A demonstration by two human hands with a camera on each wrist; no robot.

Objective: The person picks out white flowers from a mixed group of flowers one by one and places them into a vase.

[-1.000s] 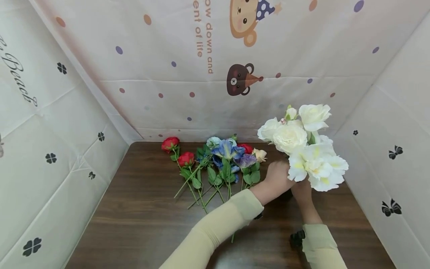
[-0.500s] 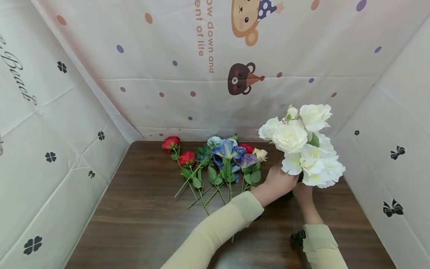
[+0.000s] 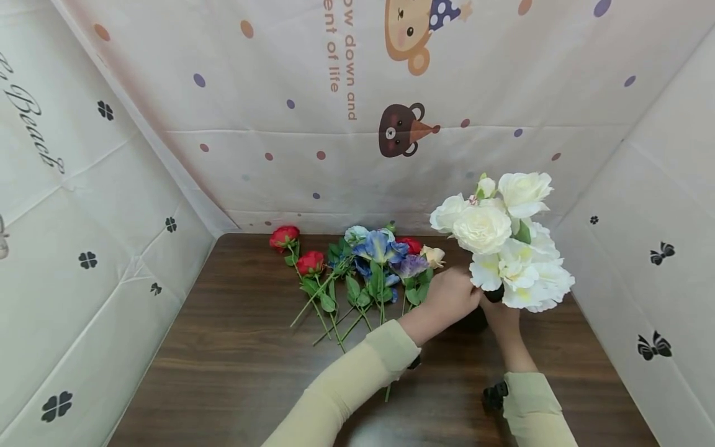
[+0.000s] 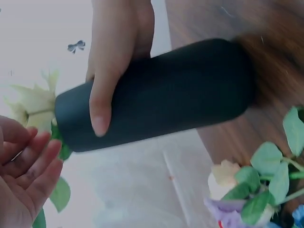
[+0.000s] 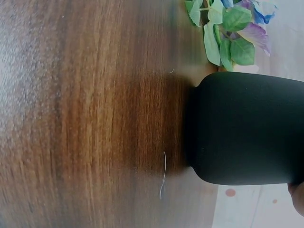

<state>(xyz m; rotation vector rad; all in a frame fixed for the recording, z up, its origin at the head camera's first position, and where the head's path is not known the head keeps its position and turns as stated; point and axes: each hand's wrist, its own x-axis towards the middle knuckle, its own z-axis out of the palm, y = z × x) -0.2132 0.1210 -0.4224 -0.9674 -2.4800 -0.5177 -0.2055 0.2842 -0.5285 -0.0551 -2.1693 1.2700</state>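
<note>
A tall black vase (image 4: 161, 95) stands on the table at the right, holding several white flowers (image 3: 483, 228). My right hand (image 4: 114, 52) grips it near the top, the thumb lying across its side. In the head view that right hand (image 3: 504, 318) is partly covered by the blooms. My left hand (image 4: 28, 175) is beside the vase's mouth, its fingers loosely bent and apart from the vase, with nothing visible in them. Seen from the head, the left hand (image 3: 454, 293) is just left of the blooms. The right wrist view has the vase's base (image 5: 237, 128).
Several loose flowers lie on the brown table (image 3: 234, 385) left of the vase: red roses (image 3: 310, 263), a blue flower (image 3: 380, 248), a purple flower (image 3: 411, 267) and a cream rose (image 3: 432, 256). Printed cloth walls (image 3: 251, 174) enclose the back and sides.
My left hand has drawn back slightly to the left from the white flowers. The large lower white bloom shifted up and left earlier, then stayed. My right hand has kept its place on the vase.
</note>
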